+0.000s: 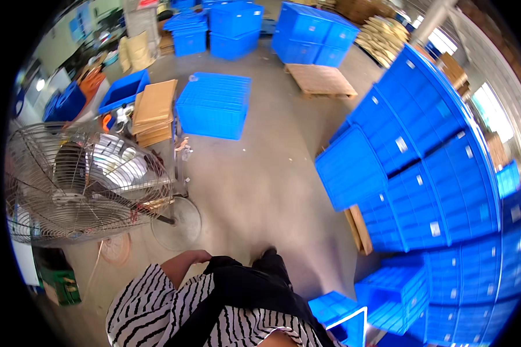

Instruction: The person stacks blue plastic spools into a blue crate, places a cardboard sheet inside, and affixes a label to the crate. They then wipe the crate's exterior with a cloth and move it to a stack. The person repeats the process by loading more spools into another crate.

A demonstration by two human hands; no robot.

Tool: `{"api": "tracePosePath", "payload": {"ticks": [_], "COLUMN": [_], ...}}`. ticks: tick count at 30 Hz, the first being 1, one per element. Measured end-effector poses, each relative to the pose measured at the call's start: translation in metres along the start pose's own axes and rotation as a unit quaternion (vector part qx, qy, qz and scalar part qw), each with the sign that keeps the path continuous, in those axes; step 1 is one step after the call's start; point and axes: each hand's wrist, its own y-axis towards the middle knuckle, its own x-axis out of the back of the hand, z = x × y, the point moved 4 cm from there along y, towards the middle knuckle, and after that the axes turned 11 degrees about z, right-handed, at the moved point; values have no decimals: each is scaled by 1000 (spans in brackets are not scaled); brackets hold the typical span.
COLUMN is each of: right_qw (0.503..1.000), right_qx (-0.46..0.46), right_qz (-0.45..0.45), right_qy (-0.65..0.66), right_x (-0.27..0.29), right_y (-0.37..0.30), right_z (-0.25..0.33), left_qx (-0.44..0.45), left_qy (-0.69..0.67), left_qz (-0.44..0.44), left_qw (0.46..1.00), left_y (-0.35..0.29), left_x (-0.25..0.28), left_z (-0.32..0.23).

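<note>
My left hand (200, 256) is at my waist, next to the black apron (243, 283), with the bent arm coming out of a black-and-white striped sleeve (147, 298). Its fingers do not show clearly, so I cannot tell whether they hold anything. My right hand is out of sight. A black shoe (268, 251) shows on the grey floor ahead of the apron. To the left of my left hand stands a large wire-caged fan (87, 182) on a round base (178, 224).
Tall stacks of blue plastic bins (440, 168) line the right, with an open blue bin (391, 298) lower down. Ahead are a blue bin stack (214, 107), flattened cardboard (154, 110) and a wooden pallet (321, 80). White sacks (382, 37) lie far back.
</note>
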Motion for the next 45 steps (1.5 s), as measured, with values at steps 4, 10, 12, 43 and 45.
{"api": "tracePosePath", "payload": {"ticks": [4, 10, 12, 43, 45], "right_qw": [997, 992, 991, 968, 965], "right_qx": [14, 107, 122, 142, 157], "right_qz": [34, 34, -5, 38, 18], "right_qy": [73, 53, 52, -204, -208], "right_x": [84, 276, 363, 1026, 1079], "right_y": [64, 164, 198, 485, 505], "right_z": [103, 298, 362, 1175, 1253], "left_qx": [31, -124, -140, -26, -61], "left_qy": [-99, -40, -275, -199, -256], "left_qz": [-125, -310, -261, -310, -309], "left_qw": [987, 942, 915, 929, 914], "left_y": [5, 64, 51, 176, 172], "left_x": [104, 259, 292, 1067, 1084], "left_z": [-44, -111, -191, -440, -456]}}
